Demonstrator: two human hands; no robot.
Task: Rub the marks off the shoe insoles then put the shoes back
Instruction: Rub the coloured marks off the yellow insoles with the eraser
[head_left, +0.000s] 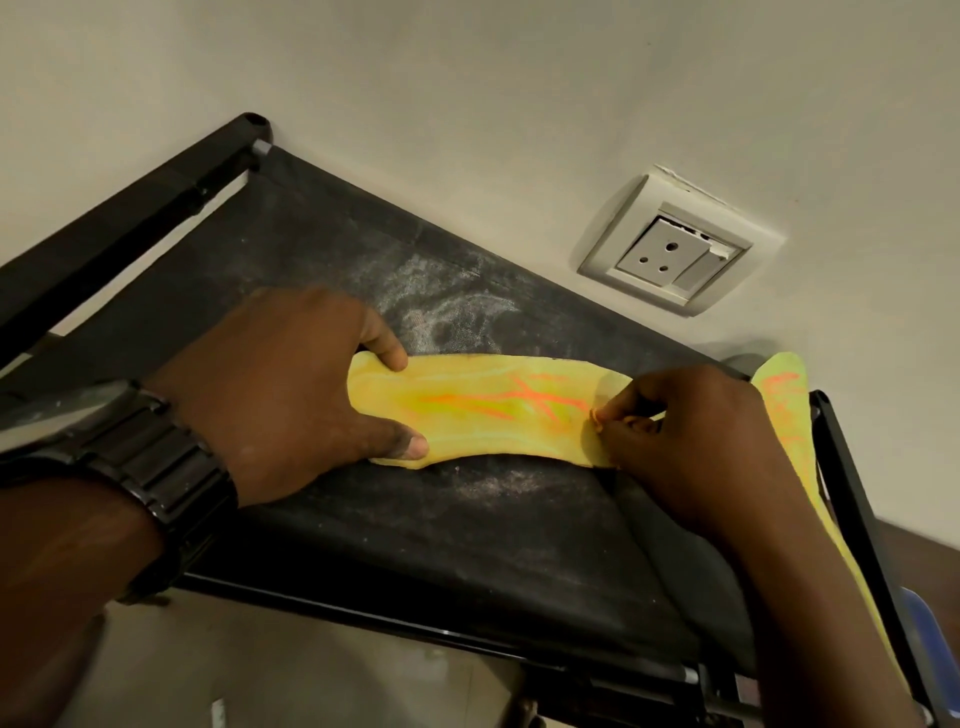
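A yellow insole (483, 410) with orange marks lies flat on the black fabric top of a shoe rack (415, 519). My left hand (275, 395), with a dark watch on the wrist, holds the insole's left end between thumb and forefinger. My right hand (691, 441) pinches a small orange-stained eraser (597, 415) against the insole's right end. A second yellow insole (789, 410), also marked in orange, lies along the rack's right edge, mostly hidden behind my right hand and forearm. No shoes are in view.
The rack's black metal frame (130, 208) runs along the left and front. A white wall socket (675, 249) sits on the wall behind. White dusty smears cover the fabric top. Something blue (919, 623) shows past the rack's right side. Tiled floor lies below.
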